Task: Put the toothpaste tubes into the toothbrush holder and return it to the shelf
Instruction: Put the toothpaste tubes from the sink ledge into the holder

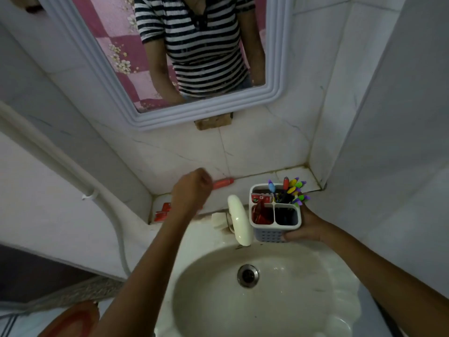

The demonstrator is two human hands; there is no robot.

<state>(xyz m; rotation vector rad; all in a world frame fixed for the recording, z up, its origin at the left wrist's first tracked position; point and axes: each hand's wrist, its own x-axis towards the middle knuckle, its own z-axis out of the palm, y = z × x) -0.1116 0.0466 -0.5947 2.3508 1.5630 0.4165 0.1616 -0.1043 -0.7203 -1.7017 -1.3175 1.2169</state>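
My right hand (pixel 307 226) grips a white toothbrush holder (pixel 275 223) from the right, held above the sink's back edge. Its back compartment is full of colourful toothbrushes (pixel 292 187), and red tubes (pixel 262 214) stand in its left compartments. My left hand (pixel 192 190) is over the tiled shelf (pixel 257 181), fingers curled around the end of an orange-red toothpaste tube (pixel 223 183) that lies on the shelf. A red tube or box (pixel 163 212) lies at the shelf's left end, partly hidden by my left forearm.
A cream tap (pixel 239 220) stands between my hands, just left of the holder. The white basin (pixel 255 285) with its metal drain lies below. A framed mirror (pixel 184 69) hangs above the shelf. Tiled walls close in on both sides.
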